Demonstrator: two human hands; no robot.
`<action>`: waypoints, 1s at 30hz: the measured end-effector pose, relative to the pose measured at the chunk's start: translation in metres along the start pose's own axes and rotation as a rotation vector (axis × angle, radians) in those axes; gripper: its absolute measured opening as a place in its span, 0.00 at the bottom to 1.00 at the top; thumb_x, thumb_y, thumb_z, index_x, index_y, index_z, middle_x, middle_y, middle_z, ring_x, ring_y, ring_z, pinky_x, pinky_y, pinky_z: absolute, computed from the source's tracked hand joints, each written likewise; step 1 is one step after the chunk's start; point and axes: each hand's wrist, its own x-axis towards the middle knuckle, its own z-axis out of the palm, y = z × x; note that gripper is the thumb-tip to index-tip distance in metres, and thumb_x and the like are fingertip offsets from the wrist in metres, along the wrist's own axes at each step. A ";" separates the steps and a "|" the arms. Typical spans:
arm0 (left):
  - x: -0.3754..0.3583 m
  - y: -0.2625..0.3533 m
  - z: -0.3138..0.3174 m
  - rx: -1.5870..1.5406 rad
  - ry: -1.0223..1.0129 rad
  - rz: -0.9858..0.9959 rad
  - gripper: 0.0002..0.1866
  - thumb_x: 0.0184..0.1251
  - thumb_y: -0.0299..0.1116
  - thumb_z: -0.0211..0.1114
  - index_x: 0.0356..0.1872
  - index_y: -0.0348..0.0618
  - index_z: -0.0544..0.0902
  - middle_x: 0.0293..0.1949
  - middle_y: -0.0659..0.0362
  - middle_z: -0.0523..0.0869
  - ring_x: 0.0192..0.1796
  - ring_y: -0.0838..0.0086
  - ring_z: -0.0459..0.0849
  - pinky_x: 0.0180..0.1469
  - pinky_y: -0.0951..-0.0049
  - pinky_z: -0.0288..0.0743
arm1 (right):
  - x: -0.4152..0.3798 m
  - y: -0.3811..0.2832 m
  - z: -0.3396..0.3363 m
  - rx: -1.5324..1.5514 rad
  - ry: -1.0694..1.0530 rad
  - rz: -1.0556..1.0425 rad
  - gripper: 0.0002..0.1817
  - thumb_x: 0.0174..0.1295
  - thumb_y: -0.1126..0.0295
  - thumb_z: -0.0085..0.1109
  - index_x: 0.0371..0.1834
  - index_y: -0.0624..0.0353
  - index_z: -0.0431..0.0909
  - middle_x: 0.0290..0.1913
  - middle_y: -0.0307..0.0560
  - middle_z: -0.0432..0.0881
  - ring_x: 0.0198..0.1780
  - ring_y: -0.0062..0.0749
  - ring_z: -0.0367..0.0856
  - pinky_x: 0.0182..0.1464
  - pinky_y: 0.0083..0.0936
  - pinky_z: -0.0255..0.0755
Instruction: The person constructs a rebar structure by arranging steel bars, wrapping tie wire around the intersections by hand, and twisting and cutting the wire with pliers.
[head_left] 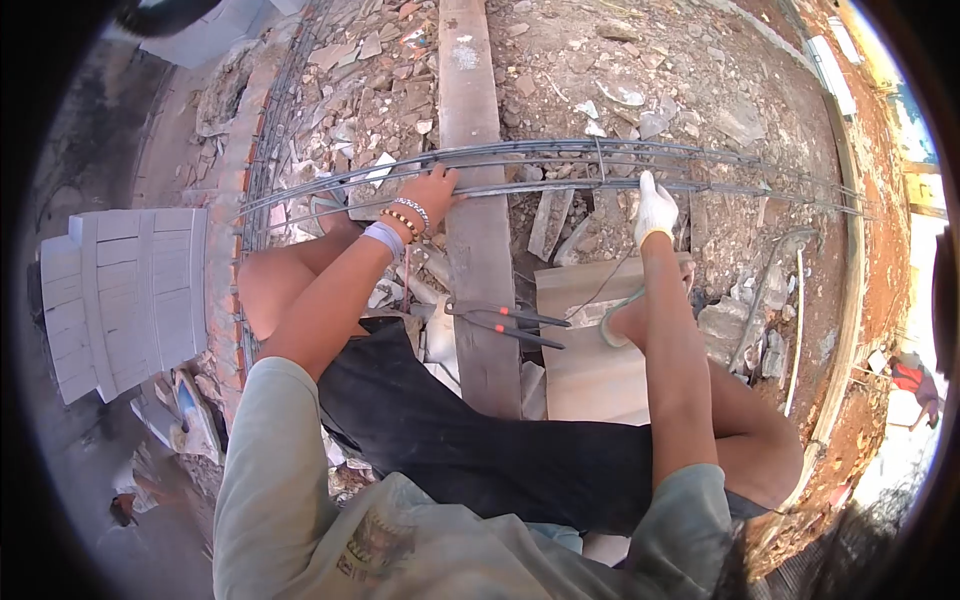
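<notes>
A long bundle of thin steel bars [540, 146], a rebar cage, runs across in front of me, with a stirrup [600, 160] standing on it. My left hand [428, 194], bare and with bracelets at the wrist, is closed around the bars where they pass over a wooden plank. My right hand [656, 208], in a white glove, is closed at the lower bars. A thin wire [608, 280] trails down from it toward the pincers; its grip is partly hidden. The pincers [505, 322], with black handles and orange bands, lie across the plank below the bars.
The wooden plank [468, 80] spans rubble-covered ground [370, 85]. A curved tile-like sheet [585, 378] lies near my foot. Stacked grey blocks [125, 300] stand at left beside a brick edge [228, 330]. A timber edge [852, 290] borders the right side.
</notes>
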 end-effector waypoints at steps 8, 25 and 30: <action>-0.009 -0.019 -0.001 0.008 0.042 -0.049 0.22 0.65 0.46 0.66 0.49 0.38 0.80 0.48 0.43 0.83 0.48 0.48 0.86 0.48 0.54 0.81 | 0.013 0.006 0.008 -0.508 0.020 -0.075 0.40 0.70 0.43 0.50 0.59 0.79 0.75 0.57 0.68 0.81 0.59 0.54 0.80 0.61 0.38 0.70; -0.023 -0.047 -0.027 -0.107 -0.266 -0.028 0.39 0.69 0.69 0.51 0.33 0.35 0.86 0.34 0.42 0.86 0.41 0.47 0.85 0.48 0.52 0.76 | -0.002 -0.001 0.002 -0.015 -0.292 0.172 0.22 0.73 0.47 0.54 0.51 0.53 0.84 0.36 0.34 0.85 0.30 0.18 0.74 0.31 0.20 0.65; -0.022 -0.058 -0.026 -0.125 -0.368 -0.087 0.41 0.67 0.71 0.51 0.32 0.34 0.86 0.33 0.41 0.86 0.40 0.48 0.86 0.47 0.53 0.77 | 0.001 0.007 0.007 -0.082 -0.350 0.152 0.25 0.72 0.45 0.53 0.49 0.57 0.85 0.39 0.35 0.86 0.34 0.17 0.73 0.33 0.23 0.64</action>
